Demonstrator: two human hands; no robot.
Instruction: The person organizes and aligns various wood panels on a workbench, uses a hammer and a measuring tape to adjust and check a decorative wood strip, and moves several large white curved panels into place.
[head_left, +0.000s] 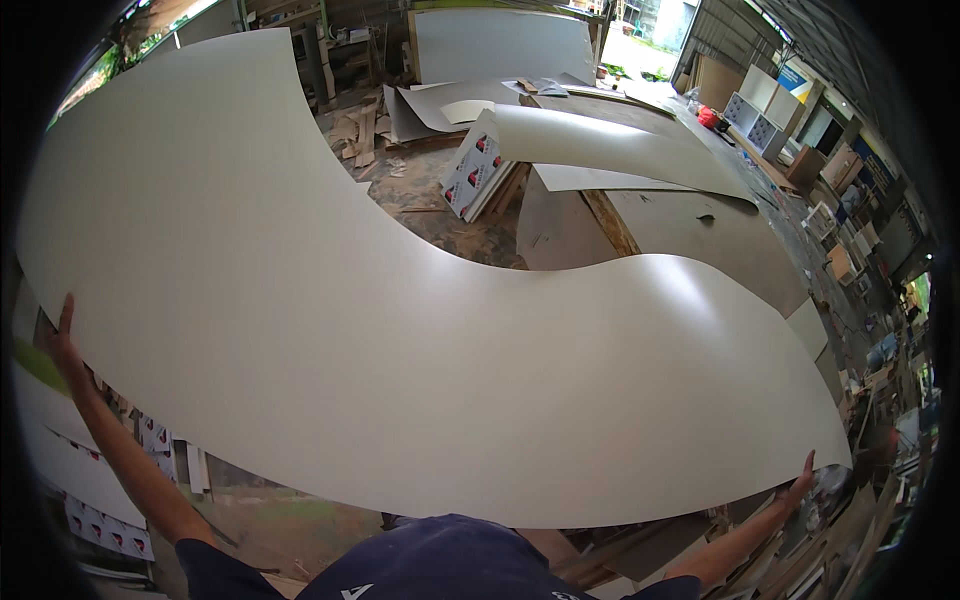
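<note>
A large, bendy white laminate sheet (430, 370) spans nearly the whole head view in front of me, its far edge curving in a wave. My left hand (66, 345) grips its near edge at the far left, thumb laid on top and fingers hidden beneath. Out to the right, my right hand (801, 481) holds the same edge close to the sheet's right corner, again with the thumb above and the other fingers underneath. Both arms are spread wide. The sheet's left part rises up and away, while its right part bulges over the boards.
Beyond the sheet, another curled white sheet (610, 140) lies on a stack of brown boards (690, 235). A pale panel (505, 48) leans at the back. Wood scraps (360, 130) litter the floor. Boards and clutter (850, 260) line the right side; more white sheets (80, 465) stand at lower left.
</note>
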